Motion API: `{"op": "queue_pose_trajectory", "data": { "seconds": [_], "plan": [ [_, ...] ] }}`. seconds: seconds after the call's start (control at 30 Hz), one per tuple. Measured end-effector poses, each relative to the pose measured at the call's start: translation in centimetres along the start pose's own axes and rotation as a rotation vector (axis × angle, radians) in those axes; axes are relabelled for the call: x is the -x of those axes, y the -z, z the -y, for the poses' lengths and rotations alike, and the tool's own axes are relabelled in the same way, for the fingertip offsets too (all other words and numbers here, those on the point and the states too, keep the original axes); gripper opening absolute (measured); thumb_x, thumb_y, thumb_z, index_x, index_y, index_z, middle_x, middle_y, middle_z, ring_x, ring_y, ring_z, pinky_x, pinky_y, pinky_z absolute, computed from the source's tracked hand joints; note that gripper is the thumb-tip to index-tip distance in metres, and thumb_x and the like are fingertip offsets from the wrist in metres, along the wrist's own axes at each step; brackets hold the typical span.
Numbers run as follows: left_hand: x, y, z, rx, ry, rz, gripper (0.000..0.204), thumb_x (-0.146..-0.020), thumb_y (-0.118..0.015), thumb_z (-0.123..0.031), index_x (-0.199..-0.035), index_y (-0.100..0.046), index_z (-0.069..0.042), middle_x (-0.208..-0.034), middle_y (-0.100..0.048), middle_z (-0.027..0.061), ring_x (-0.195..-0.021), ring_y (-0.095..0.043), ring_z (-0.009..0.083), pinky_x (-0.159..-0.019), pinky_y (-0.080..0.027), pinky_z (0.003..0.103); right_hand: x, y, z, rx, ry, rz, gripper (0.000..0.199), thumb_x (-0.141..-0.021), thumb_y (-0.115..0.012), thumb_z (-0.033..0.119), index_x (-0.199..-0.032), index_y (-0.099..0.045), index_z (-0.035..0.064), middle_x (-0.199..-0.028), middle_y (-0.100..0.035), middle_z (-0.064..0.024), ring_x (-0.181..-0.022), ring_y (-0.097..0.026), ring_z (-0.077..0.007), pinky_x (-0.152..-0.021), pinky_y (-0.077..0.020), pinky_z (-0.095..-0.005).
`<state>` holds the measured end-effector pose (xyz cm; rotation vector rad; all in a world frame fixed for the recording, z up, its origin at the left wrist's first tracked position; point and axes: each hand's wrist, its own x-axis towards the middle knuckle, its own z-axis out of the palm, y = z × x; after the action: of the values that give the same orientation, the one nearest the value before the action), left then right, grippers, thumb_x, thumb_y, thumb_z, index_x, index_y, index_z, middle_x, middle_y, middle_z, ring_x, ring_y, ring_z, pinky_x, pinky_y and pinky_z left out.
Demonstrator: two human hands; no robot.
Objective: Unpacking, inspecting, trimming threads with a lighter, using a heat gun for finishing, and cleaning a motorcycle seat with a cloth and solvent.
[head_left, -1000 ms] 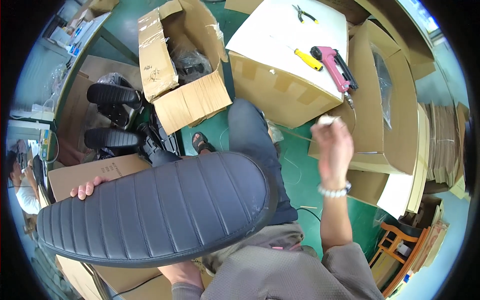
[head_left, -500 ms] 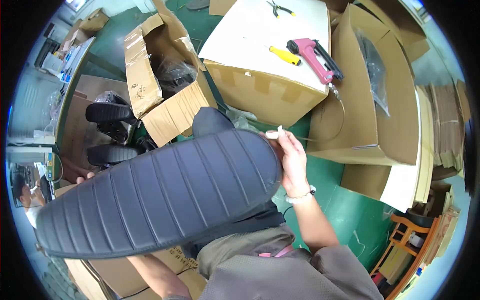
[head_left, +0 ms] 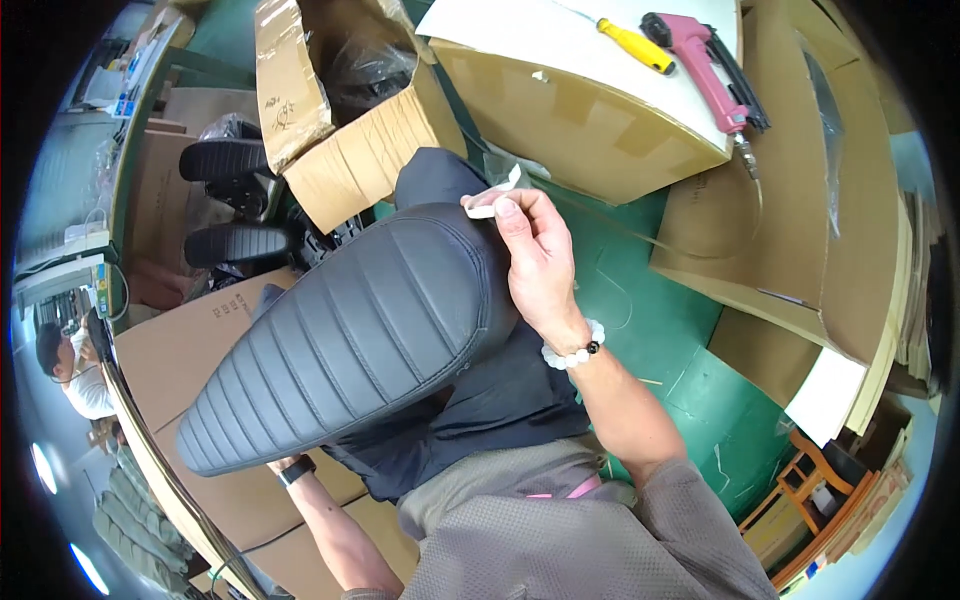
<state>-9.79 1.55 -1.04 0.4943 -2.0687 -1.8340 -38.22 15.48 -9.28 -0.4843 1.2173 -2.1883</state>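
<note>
A long black motorcycle seat [head_left: 345, 335] with ribbed, stitched padding lies slantwise over my lap, its wide end far right and its narrow end near left. My left hand [head_left: 285, 464] holds it from below near the narrow end; its fingers are hidden under the seat. At the wide end my right hand [head_left: 540, 255] is closed, pinching a small white strip [head_left: 490, 203] between thumb and fingers by the seat's edge. I cannot tell whether the strip is cloth or paper.
A pink staple gun [head_left: 700, 70] with a hose and a yellow-handled screwdriver [head_left: 637, 46] lie on a white-topped carton [head_left: 590, 100]. An open carton [head_left: 370, 150] stands ahead. More black seats [head_left: 235, 243] are at left, beside a bench. Another person [head_left: 85, 380] is far left.
The seat has tilted and swung, so its narrow end sits further right. My right hand, with the white strip, has moved left over the wide end. The view has shifted too.
</note>
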Motion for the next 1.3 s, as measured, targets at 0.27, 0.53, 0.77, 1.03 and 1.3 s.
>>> {"op": "queue_pose_trajectory", "data": {
  "seconds": [0.27, 0.53, 0.77, 1.03, 1.3],
  "plan": [
    [0.4, 1.4, 4.3, -0.253, 0.347, -0.08, 0.036, -0.097, -0.049, -0.027, -0.123, -0.059, -0.005, -0.115, -0.065, 0.0142, -0.108, -0.06, 0.0289, -0.098, -0.04, 0.042, -0.7, -2.1, -2.2, -0.061, -0.066, 0.056, 0.019, -0.103, -0.051, 0.016, -0.103, -0.055, -0.0018, -0.104, -0.064, -0.0106, -0.098, -0.059, -0.0144, -0.094, -0.0458, -0.029],
    [1.3, 5.0, 9.1, -0.471, 0.66, -0.022, 0.035, -0.095, -0.051, -0.025, -0.121, -0.06, -0.002, -0.112, -0.066, 0.0165, -0.105, -0.062, 0.0312, -0.094, -0.043, 0.043, -2.0, -2.8, -2.3, 0.086, -0.101, -0.008, 0.019, -0.103, -0.047, 0.015, -0.104, -0.054, -0.0023, -0.102, -0.063, -0.0141, -0.105, -0.062, -0.0278, -0.099, -0.045, -0.0413],
    [3.5, 7.3, 10.4, -0.689, 0.865, 0.039, 0.034, -0.094, -0.054, -0.023, -0.119, -0.061, 0.0, -0.11, -0.067, 0.0185, -0.102, -0.064, 0.0332, -0.091, -0.046, 0.043, -1.6, -3.2, -2.5, 0.264, -0.069, 0.007, 0.015, -0.103, -0.046, 0.015, -0.104, -0.05, 0.0002, -0.104, -0.06, -0.0135, -0.104, -0.062, -0.0275, -0.096, -0.0466, -0.042],
    [15.2, 9.6, 7.2, -1.046, 1.032, -0.007, 0.033, -0.092, -0.056, -0.02, -0.116, -0.062, 0.002, -0.108, -0.068, 0.0208, -0.1, -0.065, 0.0355, -0.087, -0.05, 0.044, -0.5, -3.1, -1.8, 0.366, -0.083, -0.023, 0.014, -0.103, -0.047, 0.013, -0.104, -0.051, 0.0, -0.106, -0.061, -0.0132, -0.105, -0.06, -0.0245, -0.097, -0.0449, -0.0381],
    [1.3, -0.5, -3.1, -0.842, 0.351, 0.027, 0.027, -0.07, -0.076, -0.007, -0.094, -0.066, -0.002, -0.09, -0.07, 0.0109, -0.083, -0.067, 0.0308, -0.074, -0.053, 0.038, -0.4, -4.0, 0.1, 0.326, 0.068, -0.04, 0.008, -0.099, -0.053, 0.003, -0.103, -0.057, -0.0029, -0.109, -0.063, -0.0114, -0.1, -0.059, -0.0155, -0.093, -0.0457, -0.0293]
  ]
}}
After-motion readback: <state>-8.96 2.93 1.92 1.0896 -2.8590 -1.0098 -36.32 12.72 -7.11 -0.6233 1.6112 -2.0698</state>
